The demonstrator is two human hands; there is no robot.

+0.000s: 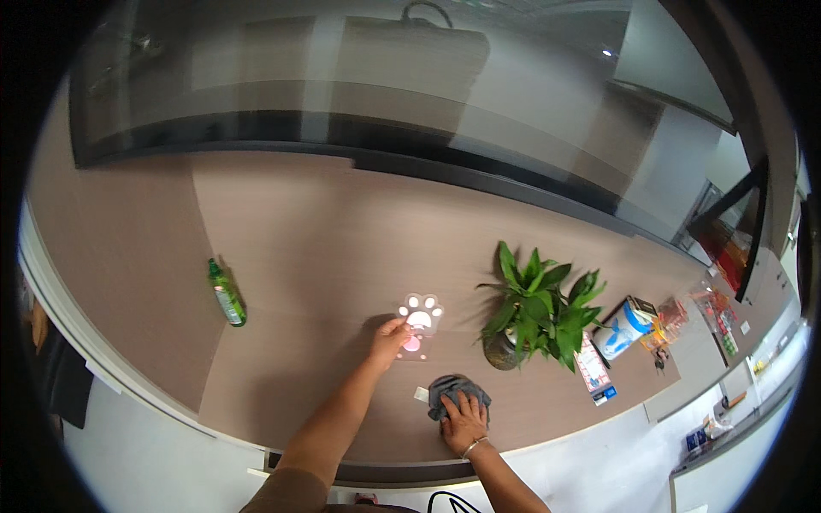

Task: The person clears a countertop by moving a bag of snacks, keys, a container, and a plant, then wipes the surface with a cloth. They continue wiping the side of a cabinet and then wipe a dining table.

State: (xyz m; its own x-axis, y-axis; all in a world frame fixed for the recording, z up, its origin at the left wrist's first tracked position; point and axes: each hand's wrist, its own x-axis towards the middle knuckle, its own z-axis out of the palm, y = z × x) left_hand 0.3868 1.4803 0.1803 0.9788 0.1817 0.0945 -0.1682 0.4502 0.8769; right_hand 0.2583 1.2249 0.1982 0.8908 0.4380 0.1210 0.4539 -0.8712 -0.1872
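Hands on brown counter (299, 256): left hand (389, 339) pinching paw-shaped stand (419, 325) just ahead, upright; right hand (464, 421) spread, pressing grey cloth (451, 389) nearer the body.

— What is sitting where on the worktop (299, 231)?
— The bottle (227, 293) is lying far left; the paw-shaped stand (420, 321) is sitting left of the potted plant (534, 309), with the cloth (456, 392) lying nearer.

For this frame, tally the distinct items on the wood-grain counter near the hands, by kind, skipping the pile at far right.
Green bottle: 1
Paw-shaped item under the left hand: 1
Grey cloth under the right hand: 1
Potted plant: 1
Total: 4
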